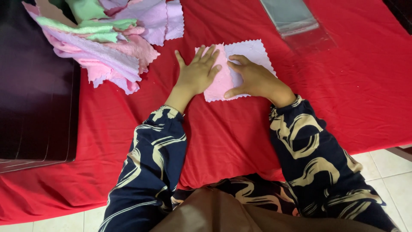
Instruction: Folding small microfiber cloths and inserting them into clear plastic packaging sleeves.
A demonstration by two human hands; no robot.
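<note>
Head view, looking down on a surface draped in a creased red cloth (343,99). At centre lie two small square cloths with zigzag-cut edges: a pink cloth (219,83) partly overlapped by a lavender cloth (253,53), which sits to its right and slightly above. The left hand (196,74) lies palm down, fingers spread and flat, across the left part of the pink cloth; it grips nothing and merely presses. The right hand (255,79) rests on the seam where the two cloths meet, fingers bent and thumb extended along the lower edge; whether its fingertips pinch the fabric or only press on it cannot be told from this angle. Both forearms wear dark navy sleeves (150,159) with cream swirl patterning. At upper left, a loose pile of similar cloths (107,38) in pink, lavender and green sits well apart from the hands, beside a dark glossy box (34,94). At upper right lies a clear plastic sleeve (296,21). Pale floor tiles (386,167) show at lower right.
</note>
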